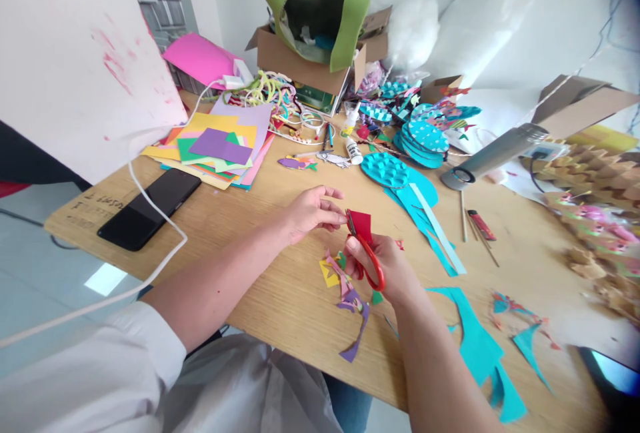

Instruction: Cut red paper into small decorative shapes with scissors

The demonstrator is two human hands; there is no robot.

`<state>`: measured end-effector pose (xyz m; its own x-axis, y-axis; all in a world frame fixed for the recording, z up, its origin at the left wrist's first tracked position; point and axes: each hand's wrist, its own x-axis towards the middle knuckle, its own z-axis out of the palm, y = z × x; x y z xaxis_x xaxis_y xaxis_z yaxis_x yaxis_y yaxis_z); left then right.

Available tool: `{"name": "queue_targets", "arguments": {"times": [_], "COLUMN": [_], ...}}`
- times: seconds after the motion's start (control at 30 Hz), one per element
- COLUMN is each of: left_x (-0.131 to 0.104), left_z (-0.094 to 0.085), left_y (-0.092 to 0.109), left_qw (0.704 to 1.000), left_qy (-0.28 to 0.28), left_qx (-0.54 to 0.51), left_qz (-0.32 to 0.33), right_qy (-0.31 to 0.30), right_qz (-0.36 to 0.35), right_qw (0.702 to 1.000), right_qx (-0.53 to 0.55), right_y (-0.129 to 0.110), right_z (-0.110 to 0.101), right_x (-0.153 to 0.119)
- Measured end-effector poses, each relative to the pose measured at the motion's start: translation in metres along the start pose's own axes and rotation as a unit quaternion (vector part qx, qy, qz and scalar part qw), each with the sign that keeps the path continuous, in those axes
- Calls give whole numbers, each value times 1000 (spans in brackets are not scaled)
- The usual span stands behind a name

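Red-handled scissors (pixel 374 266) are gripped in my right hand (pixel 387 266), their blades pointing up and away from me. A small piece of dark red paper (pixel 362 225) sits right at the blades. At its left side, my left hand (pixel 320 211) has its thumb and lower fingertips drawn together at the paper's edge, while the upper finger is stretched out; the exact grip is partly hidden. Below the hands lie paper offcuts: a yellow piece (pixel 329 273), a purple strip (pixel 356 319) and pink and green bits.
Stacked coloured paper (pixel 215 146) and a black phone (pixel 150 209) lie left, crossed by a white cable (pixel 165 216). Glue bottles (pixel 353 151), blue cut-outs (pixel 410 183), a steel flask (pixel 493 156) and a lighter (pixel 481 225) stand or lie beyond. Blue scraps (pixel 475 346) lie right.
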<state>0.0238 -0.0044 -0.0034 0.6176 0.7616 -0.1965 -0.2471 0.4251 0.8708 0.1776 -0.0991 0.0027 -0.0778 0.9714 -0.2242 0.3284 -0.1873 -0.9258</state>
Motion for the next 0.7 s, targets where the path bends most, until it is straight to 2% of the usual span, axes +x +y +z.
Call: {"name": "queue_targets", "arguments": {"times": [0.7], "left_x": [-1], "left_z": [-2], "left_y": [4], "left_qw": [999], "left_qy": [-28], "left_qx": [24], "left_qz": [-9], "right_qy": [-7], "right_qz": [14], "right_qw": [1000], "right_qx": [2], "right_y": [-3], "right_z": [-2], "right_x": [-3]}}
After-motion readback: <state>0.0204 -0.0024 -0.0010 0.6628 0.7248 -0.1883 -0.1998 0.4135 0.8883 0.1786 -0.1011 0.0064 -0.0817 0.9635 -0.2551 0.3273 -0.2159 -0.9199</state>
